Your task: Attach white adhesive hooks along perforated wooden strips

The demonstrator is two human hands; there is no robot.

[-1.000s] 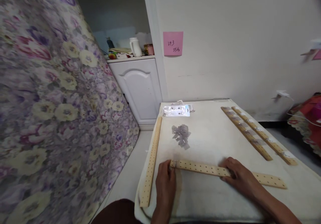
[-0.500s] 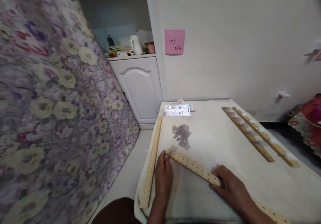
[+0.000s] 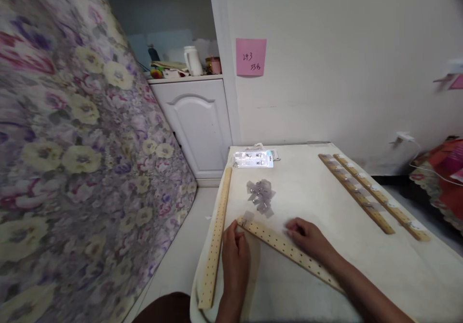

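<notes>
A pale wooden strip with rows of holes (image 3: 285, 247) lies slanted across the cloth-covered table. My left hand (image 3: 236, 255) is closed on its far left end, thumb and fingers at the edge. At that end sits a small clear adhesive hook (image 3: 248, 218). Above the strip's middle hovers my right hand (image 3: 311, 238), apart from it, with loosely bent fingers and blurred fingertips; nothing shows in them. Just beyond the strip is a loose pile of clear adhesive hooks (image 3: 261, 196).
Another perforated strip (image 3: 216, 241) lies along the table's left edge. On the right, two wooden strips (image 3: 356, 193) carry several clear hooks. A clear blister pack (image 3: 252, 159) rests at the back, near the wall. A floral curtain (image 3: 83, 168) hangs left.
My right hand has let go of the strip and moved up and left, towards the hook pile. My left hand stays at the strip's end. The view has shifted slightly.
</notes>
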